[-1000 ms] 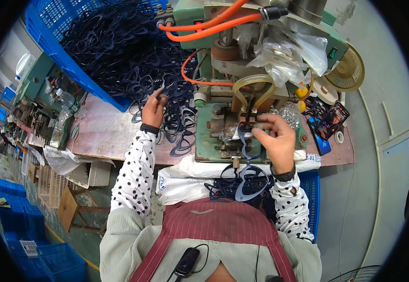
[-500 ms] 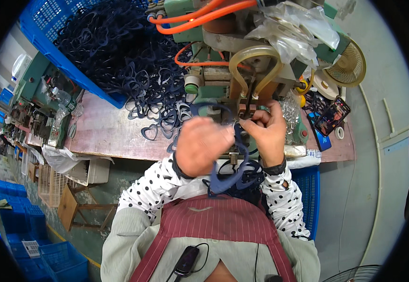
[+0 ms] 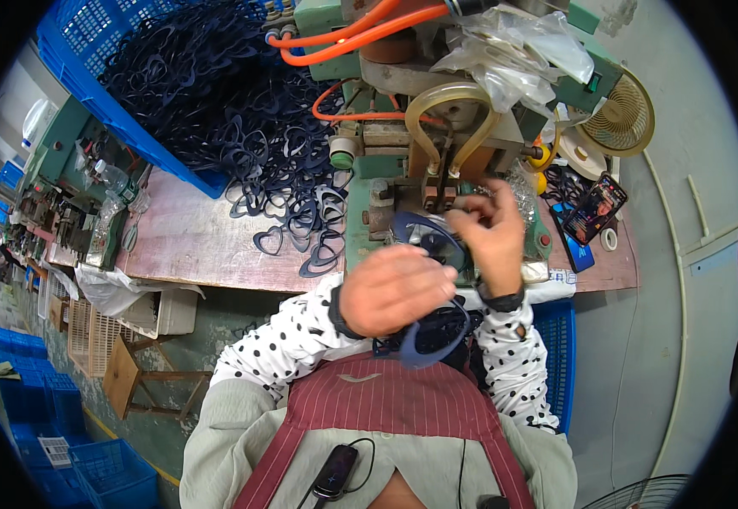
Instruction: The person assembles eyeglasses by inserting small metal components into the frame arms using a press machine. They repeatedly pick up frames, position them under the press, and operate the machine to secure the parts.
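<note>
My left hand (image 3: pixel 396 290) is closed, palm down, its fingers together over a dark blue loop-shaped piece. One blue loop (image 3: pixel 420 227) shows beyond my fingers, below the machine's working head, and another blue loop (image 3: pixel 432 339) hangs by my apron; whether the two are joined is hidden. My right hand (image 3: pixel 496 239) is just right of the working head (image 3: pixel 441 193), with thumb and fingers curled toward each other. What lies between them, if anything, is too blurred to make out. More dark blue loops (image 3: pixel 386 343) are bunched at my lap, under the left hand.
A blue crate (image 3: pixel 123 140) spills many dark blue heart-shaped loops (image 3: pixel 301 216) onto the worktop (image 3: pixel 190 242) at left. Orange hoses (image 3: pixel 360 38) and a plastic bag (image 3: pixel 513 59) hang over the green machine. At right are a phone (image 3: pixel 596 210), a small fan (image 3: pixel 619 114) and a blue basket (image 3: pixel 562 356).
My left hand has moved right and nearer to me, and the blue loops have shifted right with it. My right hand has drawn slightly right, away from the working head.
</note>
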A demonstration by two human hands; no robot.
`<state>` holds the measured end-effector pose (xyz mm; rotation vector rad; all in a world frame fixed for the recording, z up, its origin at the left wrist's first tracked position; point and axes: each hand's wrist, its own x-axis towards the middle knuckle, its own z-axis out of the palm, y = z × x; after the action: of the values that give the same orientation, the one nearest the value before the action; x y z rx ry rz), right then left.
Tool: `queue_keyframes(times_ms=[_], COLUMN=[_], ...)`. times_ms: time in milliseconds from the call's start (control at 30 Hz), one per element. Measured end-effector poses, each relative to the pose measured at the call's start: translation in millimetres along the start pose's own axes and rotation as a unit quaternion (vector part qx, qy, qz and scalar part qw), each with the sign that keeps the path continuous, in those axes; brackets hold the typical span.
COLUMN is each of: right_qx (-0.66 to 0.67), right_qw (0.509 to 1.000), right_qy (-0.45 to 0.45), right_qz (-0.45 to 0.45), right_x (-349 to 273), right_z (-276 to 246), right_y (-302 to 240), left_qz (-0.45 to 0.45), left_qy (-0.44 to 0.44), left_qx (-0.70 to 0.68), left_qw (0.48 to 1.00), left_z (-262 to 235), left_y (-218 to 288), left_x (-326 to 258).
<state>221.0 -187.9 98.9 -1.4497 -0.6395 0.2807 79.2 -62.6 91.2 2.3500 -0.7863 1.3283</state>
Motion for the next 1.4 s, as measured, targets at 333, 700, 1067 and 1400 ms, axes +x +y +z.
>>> queue_keyframes(times_ms=[333,700,1067,1400], right_qx=[-0.234,-0.466,-0.341,-0.398], right_qw=[0.957,0.879,0.91,0.886], right_qy=[0.173,0.103,0.226,0.211], right_qz=[0.009,0.0,-0.063,-0.109], right_x=[11,-4,-9,-8], right_z=[-130,-112,-106,-100], right_y=[119,123,123,124], left_qz=[-0.035,-0.053,-0.403,-0.563], left_qy=[-0.037,-0.022,0.026,-0.22], left_qx=[-0.096,-0.115,0.252,0.437], left_qw=[0.994,0.992,0.879,0.667], left_z=[28,30,-21,-41], left_y=[-2,0,-58,-127], left_x=[-16,-17,-121,-223])
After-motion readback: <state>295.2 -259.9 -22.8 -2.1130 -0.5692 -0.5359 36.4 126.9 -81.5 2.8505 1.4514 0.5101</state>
